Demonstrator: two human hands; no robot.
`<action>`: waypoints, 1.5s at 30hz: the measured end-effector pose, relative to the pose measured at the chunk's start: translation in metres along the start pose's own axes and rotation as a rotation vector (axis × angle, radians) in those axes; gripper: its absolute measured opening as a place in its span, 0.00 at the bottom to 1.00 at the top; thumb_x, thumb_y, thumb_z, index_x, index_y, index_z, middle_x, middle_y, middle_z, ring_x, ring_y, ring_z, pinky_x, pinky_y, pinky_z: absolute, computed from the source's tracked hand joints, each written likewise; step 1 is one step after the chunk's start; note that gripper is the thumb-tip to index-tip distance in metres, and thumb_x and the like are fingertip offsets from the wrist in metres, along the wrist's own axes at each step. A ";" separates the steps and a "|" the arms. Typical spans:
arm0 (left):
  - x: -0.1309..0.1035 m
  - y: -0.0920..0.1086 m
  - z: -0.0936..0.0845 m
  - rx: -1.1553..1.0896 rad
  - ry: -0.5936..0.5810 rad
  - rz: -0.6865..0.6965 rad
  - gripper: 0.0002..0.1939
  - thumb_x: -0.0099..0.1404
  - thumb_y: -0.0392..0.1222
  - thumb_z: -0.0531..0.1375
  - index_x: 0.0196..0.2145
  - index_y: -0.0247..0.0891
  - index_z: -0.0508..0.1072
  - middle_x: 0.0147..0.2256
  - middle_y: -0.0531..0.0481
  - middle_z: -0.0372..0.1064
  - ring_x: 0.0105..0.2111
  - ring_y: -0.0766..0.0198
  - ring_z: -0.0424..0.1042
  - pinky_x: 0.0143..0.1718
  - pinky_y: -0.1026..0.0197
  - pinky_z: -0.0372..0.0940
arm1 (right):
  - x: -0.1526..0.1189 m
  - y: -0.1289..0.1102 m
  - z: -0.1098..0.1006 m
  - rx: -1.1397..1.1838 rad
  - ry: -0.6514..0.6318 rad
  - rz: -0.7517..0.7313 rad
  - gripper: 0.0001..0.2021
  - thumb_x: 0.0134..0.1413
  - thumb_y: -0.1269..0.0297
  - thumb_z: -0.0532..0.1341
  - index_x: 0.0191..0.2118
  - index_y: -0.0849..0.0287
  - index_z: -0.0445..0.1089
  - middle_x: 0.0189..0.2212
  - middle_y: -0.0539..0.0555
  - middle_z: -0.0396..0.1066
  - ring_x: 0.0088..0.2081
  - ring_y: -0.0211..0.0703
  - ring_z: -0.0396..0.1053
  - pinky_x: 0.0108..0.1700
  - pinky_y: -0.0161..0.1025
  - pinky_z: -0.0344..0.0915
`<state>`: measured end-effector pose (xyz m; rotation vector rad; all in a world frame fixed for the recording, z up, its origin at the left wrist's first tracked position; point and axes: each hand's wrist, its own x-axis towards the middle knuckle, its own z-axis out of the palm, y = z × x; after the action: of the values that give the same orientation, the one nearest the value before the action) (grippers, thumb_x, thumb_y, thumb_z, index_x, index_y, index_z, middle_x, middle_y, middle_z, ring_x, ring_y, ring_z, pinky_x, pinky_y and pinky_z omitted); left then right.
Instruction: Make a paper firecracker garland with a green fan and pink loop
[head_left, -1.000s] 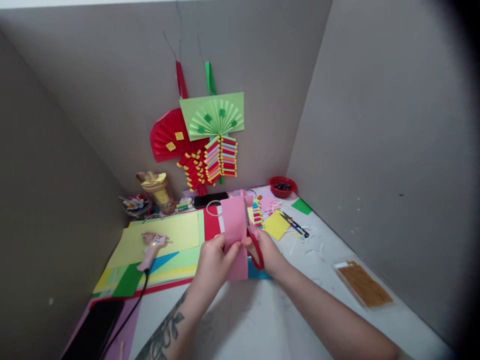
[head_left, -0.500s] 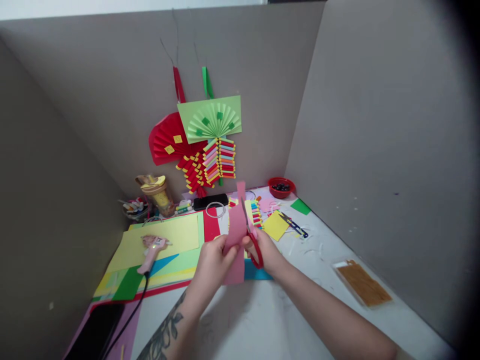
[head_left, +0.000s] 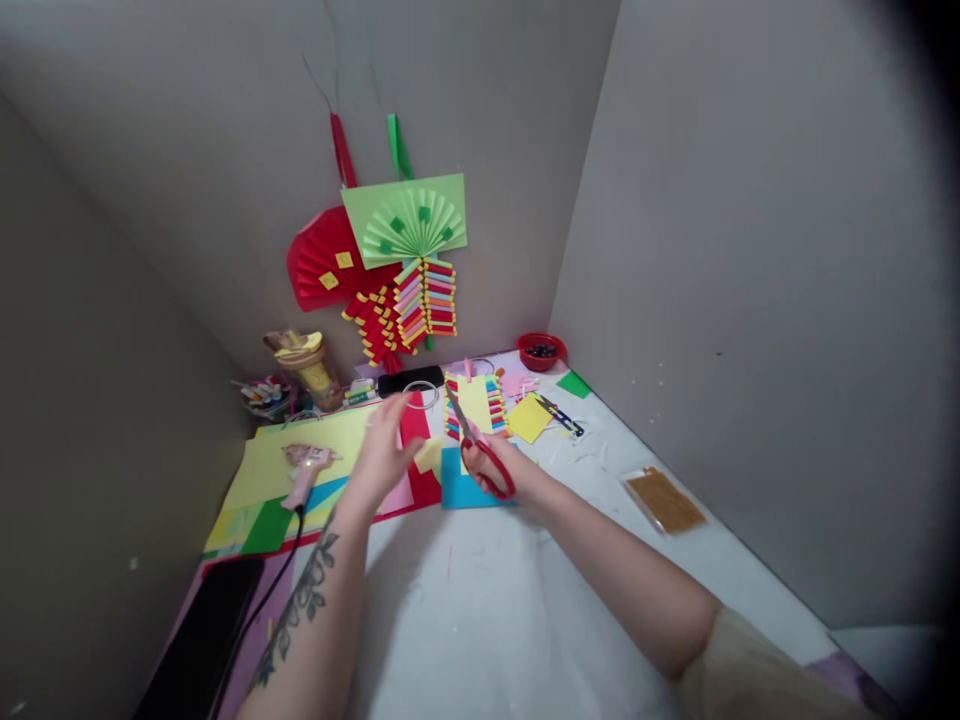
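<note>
My right hand grips a pair of red-handled scissors, their blades pointing up and away to the left. A bit of pink paper shows by its fingers; I cannot tell if it is held. My left hand is open, fingers apart, over the stack of coloured sheets. Beneath it a pink sheet lies partly covered by the hand. Below the scissors is a blue sheet. Just beyond stands out a pale yellow card edged with rows of small coloured paper rolls.
At left lie a pink glue gun with a black cord and a black tray-like object. Thread snips rest near a yellow square. A red bowl sits in the corner. Paper fans hang on the wall.
The pink sheet has left the space between my hands and now lies at the left. My left hand has let go and moved left. The scissors stay in my right hand.
</note>
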<state>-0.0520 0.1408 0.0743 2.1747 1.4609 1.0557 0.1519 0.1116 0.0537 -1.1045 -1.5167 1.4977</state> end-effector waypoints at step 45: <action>-0.045 -0.021 -0.022 -0.052 0.338 -0.498 0.19 0.57 0.45 0.59 0.45 0.37 0.67 0.47 0.39 0.64 0.47 0.51 0.63 0.46 0.53 0.60 | -0.043 0.055 0.001 -0.191 0.343 -0.582 0.04 0.55 0.66 0.58 0.32 0.55 0.71 0.37 0.56 0.72 0.41 0.47 0.70 0.43 0.46 0.68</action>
<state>-0.0905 0.1066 0.0584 1.5157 1.9565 1.2845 0.1719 0.0687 0.0018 -0.8621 -1.5733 0.7430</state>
